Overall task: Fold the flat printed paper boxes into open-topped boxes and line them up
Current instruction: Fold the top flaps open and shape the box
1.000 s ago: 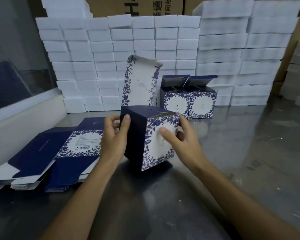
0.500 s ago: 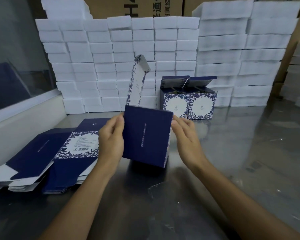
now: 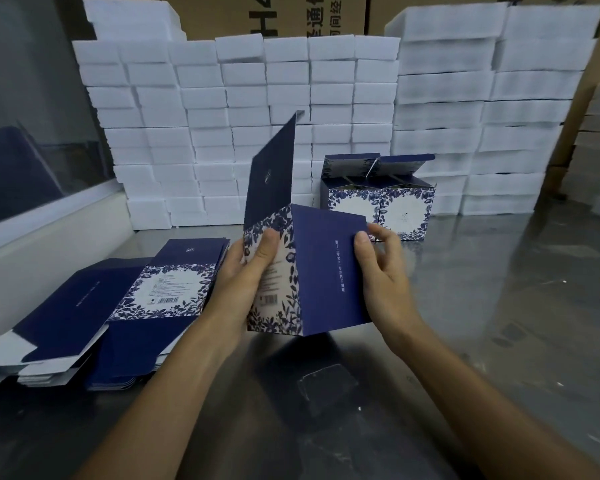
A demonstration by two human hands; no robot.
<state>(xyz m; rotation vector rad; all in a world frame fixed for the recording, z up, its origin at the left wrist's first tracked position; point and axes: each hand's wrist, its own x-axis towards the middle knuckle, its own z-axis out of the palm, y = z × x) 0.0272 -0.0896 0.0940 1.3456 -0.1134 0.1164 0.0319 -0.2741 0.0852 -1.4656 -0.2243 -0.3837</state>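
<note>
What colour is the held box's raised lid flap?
Dark navy flap, best in the head view.

Dim, soft, glare on table (image 3: 499, 306)

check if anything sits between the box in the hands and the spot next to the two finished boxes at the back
Nothing visible does. The held box, gripped by the left hand and right hand, sits just in front of the two finished boxes, with only bare table beside them.
</note>
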